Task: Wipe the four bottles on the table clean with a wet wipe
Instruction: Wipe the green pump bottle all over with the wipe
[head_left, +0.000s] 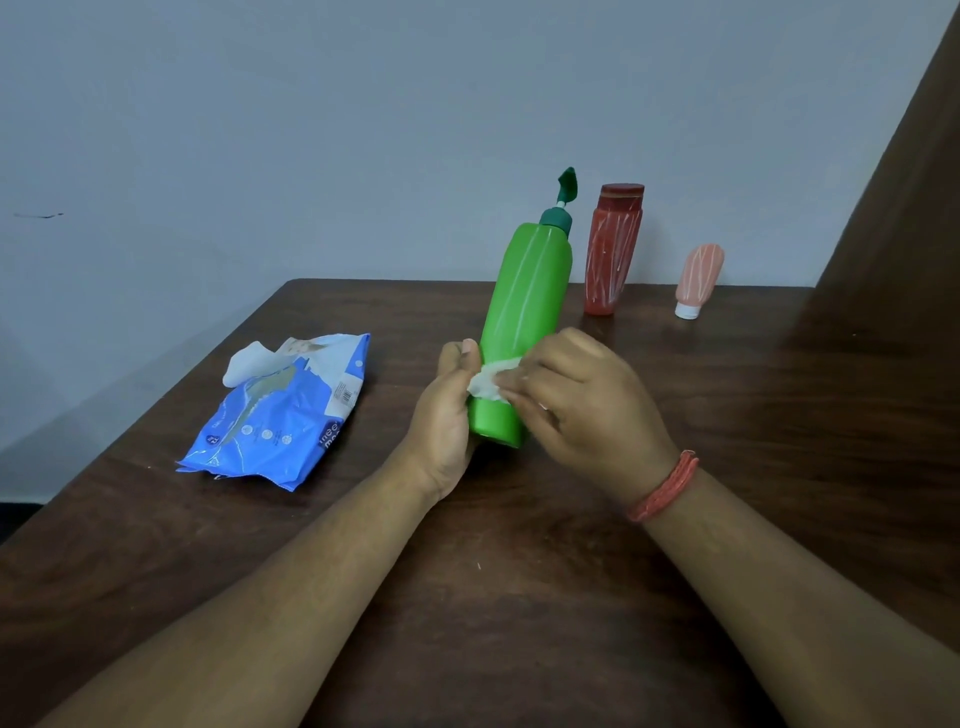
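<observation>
I see my left hand (447, 410) wrapped around the base of the smooth green plastic pump bottle (524, 322), tilted above the middle of the dark wood-grain counter (519, 597). My right hand (576, 400) pinches a crumpled white wet wipe (488, 382) against its side. A red bottle (613, 249) and pink tube (698, 280) stand along the far edge; the glossy blue wipe pack (283, 415) lies near the left edge.
</observation>
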